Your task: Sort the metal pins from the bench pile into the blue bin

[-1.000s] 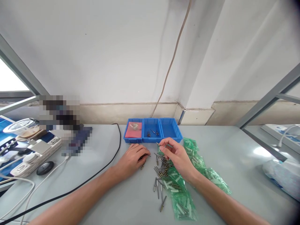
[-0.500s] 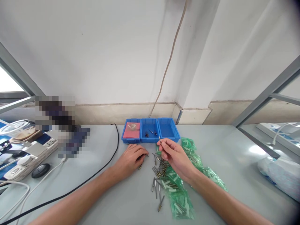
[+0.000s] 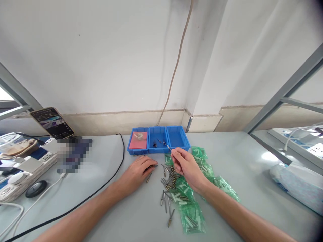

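My right hand (image 3: 185, 164) is raised over the pile, thumb and forefinger pinching a thin metal pin (image 3: 168, 147) whose tip points up and left. My left hand (image 3: 138, 170) rests low on the table, its fingers curled around metal pins (image 3: 153, 166) that stick out at the fingertips. Just below these fingers lies a loose pin (image 3: 149, 177). Between the hands spreads a heap of metal pins (image 3: 171, 176) with thicker brassy ends, resembling blind rivets. Several green bubble bags (image 3: 190, 218) holding pins and white plastic pieces lie under and beside my right forearm.
Three joined blue bins stand behind the hands: the left bin (image 3: 129, 148) has a red sheet and a small clear bag, the middle bin (image 3: 156, 131) a few dark pins, the right bin (image 3: 176, 136) shows its bare floor. Leftward are a black cable (image 3: 101, 183), phone (image 3: 52, 122) and mouse (image 3: 36, 189).
The pin in my right hand has tilted further to the left. My left hand stays almost in place, with pins showing more at its fingertips. The whole view has shifted slightly.
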{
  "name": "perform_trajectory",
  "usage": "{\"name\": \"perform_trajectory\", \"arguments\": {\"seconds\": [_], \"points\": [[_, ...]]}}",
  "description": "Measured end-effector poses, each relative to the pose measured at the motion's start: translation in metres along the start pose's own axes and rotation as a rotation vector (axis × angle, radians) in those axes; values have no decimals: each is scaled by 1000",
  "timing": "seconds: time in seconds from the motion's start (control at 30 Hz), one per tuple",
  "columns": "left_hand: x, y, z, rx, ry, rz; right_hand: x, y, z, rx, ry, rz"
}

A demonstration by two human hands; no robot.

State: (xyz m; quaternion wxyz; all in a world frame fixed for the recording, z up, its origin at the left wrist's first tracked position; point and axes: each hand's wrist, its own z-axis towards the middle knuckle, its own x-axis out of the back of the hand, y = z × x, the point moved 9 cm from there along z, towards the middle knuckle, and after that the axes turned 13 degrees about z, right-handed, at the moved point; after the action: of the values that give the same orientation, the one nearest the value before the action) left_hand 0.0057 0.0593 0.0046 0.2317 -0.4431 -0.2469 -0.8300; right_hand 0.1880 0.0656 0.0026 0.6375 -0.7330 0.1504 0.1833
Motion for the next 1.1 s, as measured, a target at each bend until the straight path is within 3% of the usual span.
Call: {"name": "perform_trajectory", "arguments": {"seconds": [0.3, 0.6, 0.73, 0.93, 1.1], "points": [[-6, 2, 0, -42, -22, -35, 10, 5, 13, 17, 42, -80], [-8, 0, -1, -14, -37, -31, 3, -12, 10, 214, -21, -255], [-3, -3, -1, 43, -16, 53, -1, -17, 3, 359, -37, -570], [2, -4, 1, 78, -7, 123, -33, -7, -12, 558, -249, -1163], [-4, 0, 2, 10, -56, 61, -41, 3, -15, 560, -329, -1337]]}}
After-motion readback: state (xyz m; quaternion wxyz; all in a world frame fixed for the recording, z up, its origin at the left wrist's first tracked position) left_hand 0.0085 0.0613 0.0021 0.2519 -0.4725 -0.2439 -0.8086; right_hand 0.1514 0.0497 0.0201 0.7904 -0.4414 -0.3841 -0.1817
